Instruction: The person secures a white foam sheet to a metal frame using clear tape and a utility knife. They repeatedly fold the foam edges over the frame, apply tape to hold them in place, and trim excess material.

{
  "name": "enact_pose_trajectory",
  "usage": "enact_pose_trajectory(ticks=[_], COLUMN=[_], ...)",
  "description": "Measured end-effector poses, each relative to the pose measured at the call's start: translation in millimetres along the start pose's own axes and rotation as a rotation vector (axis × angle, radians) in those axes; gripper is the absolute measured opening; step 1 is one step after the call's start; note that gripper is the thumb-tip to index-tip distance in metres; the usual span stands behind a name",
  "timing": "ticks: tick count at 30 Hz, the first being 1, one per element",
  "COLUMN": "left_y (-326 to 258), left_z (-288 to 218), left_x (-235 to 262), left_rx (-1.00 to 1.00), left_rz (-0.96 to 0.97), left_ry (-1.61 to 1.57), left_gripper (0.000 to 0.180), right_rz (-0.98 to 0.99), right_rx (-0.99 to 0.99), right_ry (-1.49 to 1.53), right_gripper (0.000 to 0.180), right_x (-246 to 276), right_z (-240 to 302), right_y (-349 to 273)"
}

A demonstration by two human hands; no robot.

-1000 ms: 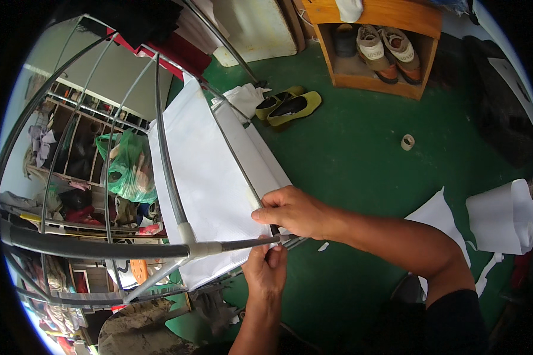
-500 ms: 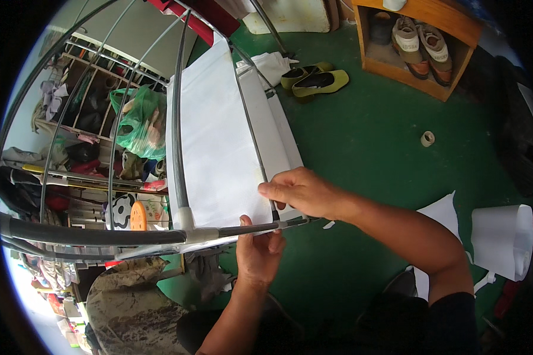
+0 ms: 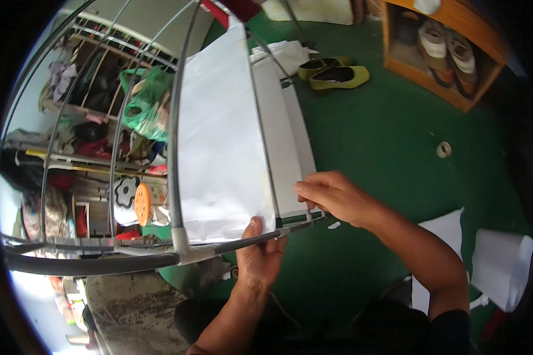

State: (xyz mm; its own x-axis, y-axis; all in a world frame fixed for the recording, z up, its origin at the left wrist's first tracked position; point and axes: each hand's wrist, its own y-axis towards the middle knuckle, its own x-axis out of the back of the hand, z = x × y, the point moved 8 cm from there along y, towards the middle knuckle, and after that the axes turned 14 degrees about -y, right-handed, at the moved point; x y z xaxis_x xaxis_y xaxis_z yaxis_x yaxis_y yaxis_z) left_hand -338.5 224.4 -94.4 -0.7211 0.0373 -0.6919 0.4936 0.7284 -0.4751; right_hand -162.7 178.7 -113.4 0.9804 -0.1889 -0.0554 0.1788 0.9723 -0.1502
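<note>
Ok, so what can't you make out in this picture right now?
All in the head view:
- Whether the right hand pinches anything: its own curled fingers hide that.
- The exact grip of the left hand: the metal tube and its own fingers cover it.
- Most contents of the green plastic bag: its crumpled film hides them.
- The wooden cabinet's top: cut off by the upper edge.

Floor (image 3: 391,139): green, lightly specked; open-fronted wooden cabinet (image 3: 474,29): set at upper right, interior shadowed; shelving (image 3: 77,109): seen at left, crammed with mixed goods; wall (image 3: 29,115): pale blue, partly seen; light (image 3: 26,307): strong glare noted, lower left
</note>
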Motion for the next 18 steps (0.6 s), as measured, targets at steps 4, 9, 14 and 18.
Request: enact_pose_trajectory(ticks=[4,9,14,18], left_y=[-2,-10,-15,-13], left_z=[-3,-11,-2,1], left_x=[4,13,12,6], left_rx=[-0.01,-0.088,-0.1,-0.106], left_rz=[0.015,-0.187,-0.358,-0.294], left_ry=[0.064,0.167,0.037,0.002], left_gripper=[0.034,0.031,0.024,0.025], right_rz=[0.067,0.12,0.195,0.186], right_rx=[-0.021,-0.042,-0.019,0.011], right_ry=[0.056,0.198,0.209,0.278], right_gripper=[0.04,0.033,0.031,0.029], right_x=[0,-1,-7,-1], right_z=[-13,-37,-50,-56], right_y=[4,8,7,3])
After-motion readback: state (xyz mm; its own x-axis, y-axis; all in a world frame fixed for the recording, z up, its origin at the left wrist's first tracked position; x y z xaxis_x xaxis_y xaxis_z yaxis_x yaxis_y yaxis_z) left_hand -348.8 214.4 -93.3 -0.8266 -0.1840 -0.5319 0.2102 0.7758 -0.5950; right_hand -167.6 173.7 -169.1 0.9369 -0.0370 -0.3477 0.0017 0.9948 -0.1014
